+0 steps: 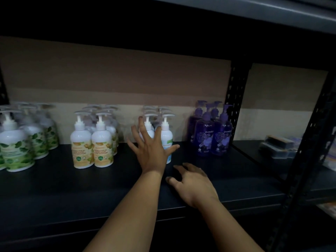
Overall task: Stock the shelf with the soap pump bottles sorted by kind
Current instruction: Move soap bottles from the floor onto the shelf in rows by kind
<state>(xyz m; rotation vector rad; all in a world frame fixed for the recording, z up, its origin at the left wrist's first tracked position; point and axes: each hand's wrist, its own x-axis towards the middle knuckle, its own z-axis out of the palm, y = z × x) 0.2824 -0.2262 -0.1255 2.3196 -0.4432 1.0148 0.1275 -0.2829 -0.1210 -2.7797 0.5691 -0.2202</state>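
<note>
- A dark shelf (72, 188) carries four clusters of soap pump bottles, each of one kind, standing upright towards the far edge before a cardboard backing (116, 77).
- At the far left stand the green-leaf bottles (17, 142), white with white pumps.
- Right of them, well apart, stand the yellow-label bottles (91, 142), marked hand wash, two in the near row touching side by side.
- Near the middle stand the blue-label bottles (166, 133), partly hidden by the left hand (151, 151), which is spread flat with straight fingers against their fronts, gripping nothing.
- The right hand (194, 184) is nearer and lower, fingers loosely bent over the shelf top, holding nothing.
- On the right stand the purple bottles (212, 135) with purple pumps, just beside a perforated black upright (236, 91).
- Beyond that upright, blurred packages (278, 146) lie in the next bay.
</note>
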